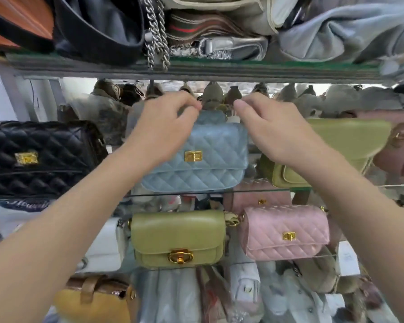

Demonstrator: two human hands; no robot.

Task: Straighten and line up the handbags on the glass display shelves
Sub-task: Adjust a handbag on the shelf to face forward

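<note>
Glass shelf (163,195) bears the blue bag (196,159), long axis crosswise, just below our left hand (163,122) and right hand (266,127); both curl, equally near, grip we cannot tell.

both forearms reaching forward and up, left grip (168,117) and right grip (266,127) close together, fingers curled into pinches

Quilted pale-blue bag (196,155); quilted black bag (37,157); quilted pink bag (282,231); plain olive-green bag (177,238)

2 hands (163,120) (273,129), 2 olive handbags (177,231) (336,141), 1 blue handbag (205,145), 1 black handbag (44,145).
</note>
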